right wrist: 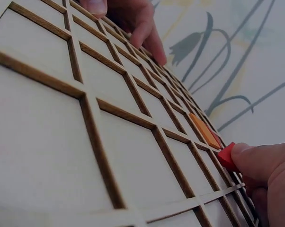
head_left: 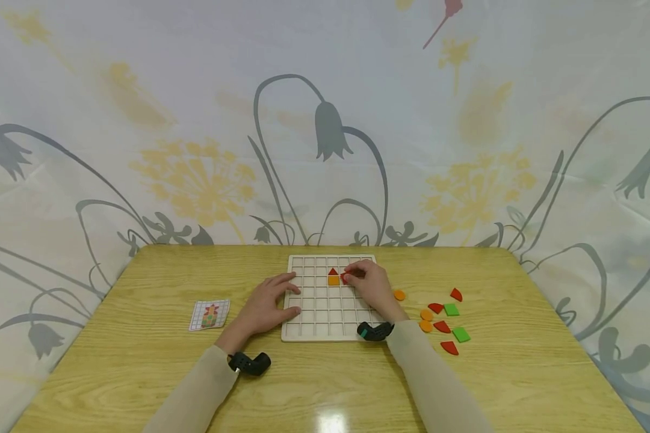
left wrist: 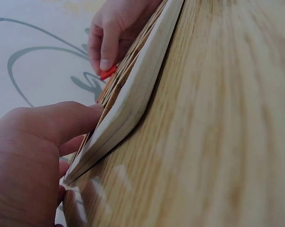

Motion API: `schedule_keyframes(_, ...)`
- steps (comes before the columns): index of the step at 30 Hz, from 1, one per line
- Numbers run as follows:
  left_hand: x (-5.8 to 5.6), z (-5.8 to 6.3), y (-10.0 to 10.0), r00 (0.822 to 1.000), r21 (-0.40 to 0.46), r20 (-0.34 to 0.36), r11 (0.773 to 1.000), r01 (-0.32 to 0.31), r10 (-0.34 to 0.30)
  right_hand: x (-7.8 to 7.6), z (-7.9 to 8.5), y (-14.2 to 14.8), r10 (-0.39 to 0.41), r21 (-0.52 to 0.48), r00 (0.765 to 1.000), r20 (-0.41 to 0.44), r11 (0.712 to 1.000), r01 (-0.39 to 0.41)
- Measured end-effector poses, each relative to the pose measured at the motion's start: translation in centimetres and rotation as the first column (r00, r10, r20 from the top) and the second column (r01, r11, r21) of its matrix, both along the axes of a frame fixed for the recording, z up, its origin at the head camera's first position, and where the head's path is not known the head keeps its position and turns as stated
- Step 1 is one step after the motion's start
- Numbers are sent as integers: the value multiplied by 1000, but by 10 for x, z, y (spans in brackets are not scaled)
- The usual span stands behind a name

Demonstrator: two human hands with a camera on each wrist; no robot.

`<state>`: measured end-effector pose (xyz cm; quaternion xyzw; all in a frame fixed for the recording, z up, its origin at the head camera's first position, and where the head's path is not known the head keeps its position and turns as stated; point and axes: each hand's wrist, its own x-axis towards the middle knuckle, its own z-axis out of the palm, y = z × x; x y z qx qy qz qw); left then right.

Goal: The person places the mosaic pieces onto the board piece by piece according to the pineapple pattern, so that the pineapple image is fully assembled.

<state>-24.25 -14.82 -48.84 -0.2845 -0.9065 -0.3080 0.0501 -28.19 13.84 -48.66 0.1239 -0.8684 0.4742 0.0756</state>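
A pale wooden grid board (head_left: 307,332) lies on the table. In one of its cells sits an orange square (head_left: 333,281), with a small red triangle (head_left: 333,272) in the cell just behind. My right hand (head_left: 372,290) pinches a red piece (right wrist: 227,156) between thumb and fingers, right beside the orange square at the grid; the fingers hide part of its outline. At the board's left edge rests my left hand (head_left: 265,305), fingers spread and relaxed, its thumb on the rim in the left wrist view.
Right of the board lie loose pieces: orange discs (head_left: 399,295), green squares (head_left: 461,334) and several red quarter-circles (head_left: 449,348). A small card (head_left: 209,314) with a printed grid picture lies to the left. A flower-patterned curtain (head_left: 325,180) hangs behind the table.
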Motion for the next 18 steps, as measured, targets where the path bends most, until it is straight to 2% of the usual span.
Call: schedule_keyframes(18, 0, 0, 0, 1000, -4, 6, 1000, -4, 4, -2, 0, -4, -11, 117, 999, -47, 993, 17)
